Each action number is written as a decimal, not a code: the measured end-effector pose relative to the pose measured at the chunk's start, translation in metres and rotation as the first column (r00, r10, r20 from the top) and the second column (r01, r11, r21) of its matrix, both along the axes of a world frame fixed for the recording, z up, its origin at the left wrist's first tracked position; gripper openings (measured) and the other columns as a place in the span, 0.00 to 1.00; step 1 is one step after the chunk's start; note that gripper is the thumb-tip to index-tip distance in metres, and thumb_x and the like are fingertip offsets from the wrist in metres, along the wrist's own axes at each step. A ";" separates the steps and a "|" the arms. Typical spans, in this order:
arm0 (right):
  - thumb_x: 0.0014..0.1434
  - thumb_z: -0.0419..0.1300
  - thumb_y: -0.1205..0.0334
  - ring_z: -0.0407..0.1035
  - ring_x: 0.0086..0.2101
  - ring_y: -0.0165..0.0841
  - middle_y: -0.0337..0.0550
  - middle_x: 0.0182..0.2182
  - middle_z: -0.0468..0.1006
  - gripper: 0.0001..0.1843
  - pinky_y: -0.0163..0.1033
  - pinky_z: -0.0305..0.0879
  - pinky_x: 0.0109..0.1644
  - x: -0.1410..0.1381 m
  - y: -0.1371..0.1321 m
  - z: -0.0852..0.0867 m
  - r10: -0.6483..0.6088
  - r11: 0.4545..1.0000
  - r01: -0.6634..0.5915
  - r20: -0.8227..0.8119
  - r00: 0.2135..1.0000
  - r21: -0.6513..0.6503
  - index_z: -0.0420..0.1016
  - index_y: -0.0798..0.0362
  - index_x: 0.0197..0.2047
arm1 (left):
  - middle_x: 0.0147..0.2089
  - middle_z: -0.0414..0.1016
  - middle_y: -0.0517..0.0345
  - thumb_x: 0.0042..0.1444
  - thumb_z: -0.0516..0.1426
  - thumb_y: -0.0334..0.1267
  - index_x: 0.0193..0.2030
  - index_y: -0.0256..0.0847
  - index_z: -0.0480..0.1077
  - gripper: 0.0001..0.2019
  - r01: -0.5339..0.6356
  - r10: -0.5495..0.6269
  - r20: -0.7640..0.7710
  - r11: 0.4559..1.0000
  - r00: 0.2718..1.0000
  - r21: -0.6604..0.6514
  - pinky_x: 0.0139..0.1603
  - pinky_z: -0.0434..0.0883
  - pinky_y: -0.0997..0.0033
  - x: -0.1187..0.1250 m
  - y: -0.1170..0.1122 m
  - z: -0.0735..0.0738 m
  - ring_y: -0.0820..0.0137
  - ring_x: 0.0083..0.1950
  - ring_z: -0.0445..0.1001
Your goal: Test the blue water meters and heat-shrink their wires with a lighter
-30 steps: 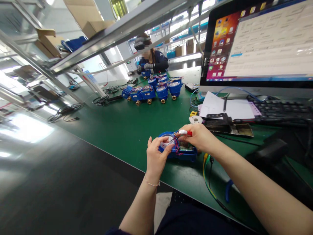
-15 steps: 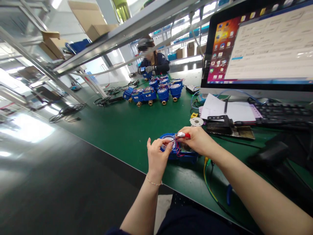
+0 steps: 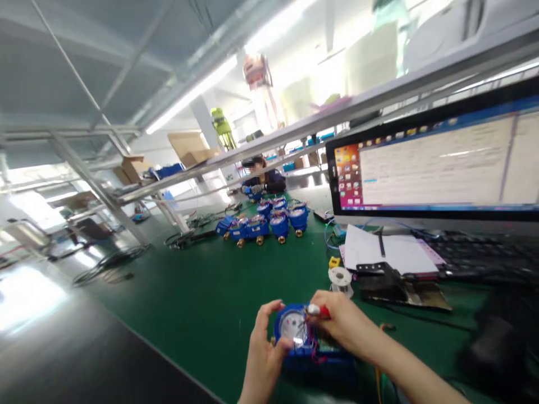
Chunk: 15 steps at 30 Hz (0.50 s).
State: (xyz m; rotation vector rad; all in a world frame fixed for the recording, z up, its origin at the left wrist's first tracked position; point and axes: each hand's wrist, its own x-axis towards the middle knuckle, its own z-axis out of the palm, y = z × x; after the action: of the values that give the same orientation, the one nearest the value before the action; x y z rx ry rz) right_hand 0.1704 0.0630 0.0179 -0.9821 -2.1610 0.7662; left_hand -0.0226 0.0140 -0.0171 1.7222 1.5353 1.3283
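A blue water meter [image 3: 320,363] with a round dial, an open wiring compartment and thin red and dark wires lies in front of me on the green table. My left hand [image 3: 266,342] holds it at the dial, thumb on the near side and index finger on the far rim. Over the compartment, my right hand [image 3: 343,322] is closed on a small red and white piece [image 3: 320,311], close to the wires. Its exact kind is unclear, and the right fingertips are partly hidden.
Several blue meters [image 3: 279,225] stand farther back, near a co-worker [image 3: 265,179]. To the right are a wire spool [image 3: 340,279], papers [image 3: 391,252], a black holder [image 3: 400,286], a keyboard [image 3: 484,252] and a monitor [image 3: 438,163]. A shelf rail [image 3: 295,132] crosses above. Cables [image 3: 109,264] lie at left.
My view has tilted up, so everything sits lower. My left hand has moved from pinching at the wires to spanning the dial. My right hand keeps the red and white piece.
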 end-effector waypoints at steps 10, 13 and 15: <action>0.57 0.54 0.56 0.68 0.33 0.39 0.44 0.33 0.73 0.13 0.38 0.66 0.37 0.040 -0.018 0.013 -0.166 0.985 0.138 -0.368 0.915 -0.102 0.76 0.52 0.38 | 0.55 0.68 0.44 0.24 0.70 0.42 0.53 0.43 0.61 0.44 0.473 -0.420 0.238 0.844 0.876 -0.254 0.58 0.64 0.56 -0.021 0.030 -0.026 0.51 0.55 0.69; 0.58 0.54 0.49 0.69 0.31 0.38 0.42 0.30 0.73 0.15 0.37 0.67 0.34 0.060 -0.027 0.010 -0.221 0.973 0.175 -0.398 0.890 -0.150 0.75 0.49 0.35 | 0.53 0.69 0.45 0.24 0.69 0.41 0.50 0.43 0.62 0.40 0.358 -0.318 0.219 0.918 0.922 -0.173 0.55 0.67 0.57 -0.015 0.022 -0.037 0.51 0.52 0.70; 0.58 0.55 0.46 0.69 0.30 0.37 0.41 0.30 0.73 0.15 0.35 0.68 0.32 0.074 -0.034 -0.002 -0.258 0.965 0.213 -0.389 0.884 -0.156 0.76 0.47 0.35 | 0.52 0.70 0.46 0.25 0.67 0.44 0.50 0.43 0.62 0.39 0.230 -0.206 0.169 0.964 0.964 -0.135 0.55 0.68 0.57 -0.016 0.017 -0.046 0.51 0.51 0.71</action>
State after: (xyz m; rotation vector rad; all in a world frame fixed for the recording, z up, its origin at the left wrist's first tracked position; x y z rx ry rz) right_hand 0.2440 0.0285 0.0162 -1.0150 -1.6221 0.8865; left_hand -0.0381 0.0307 -0.0632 1.6019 1.2847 1.1697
